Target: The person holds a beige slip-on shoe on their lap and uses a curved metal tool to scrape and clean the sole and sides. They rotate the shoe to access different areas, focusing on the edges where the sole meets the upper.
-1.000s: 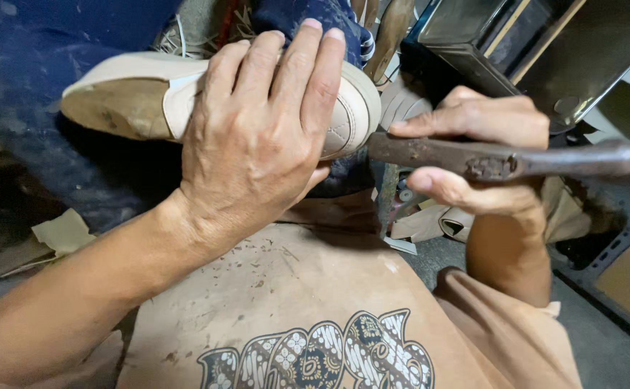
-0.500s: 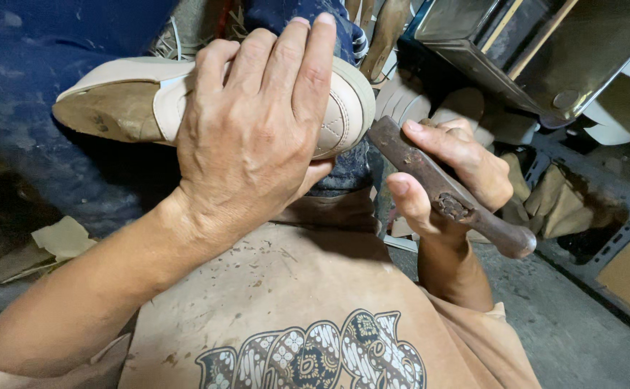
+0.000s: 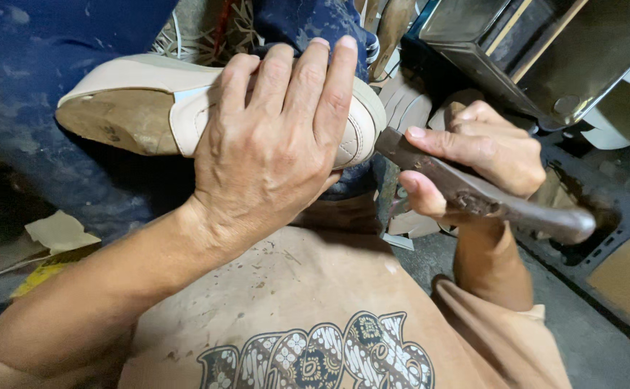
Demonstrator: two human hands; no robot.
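Shoe [image 3: 149, 108] pinned under my left hand [image 3: 272, 151].
Right hand [image 3: 484, 155] holds the tool [image 3: 473, 191], its grip closed, head touching the toe.

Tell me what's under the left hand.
The left hand presses on a cream leather shoe, covering its middle; heel and toe show. Blue fabric lies behind.
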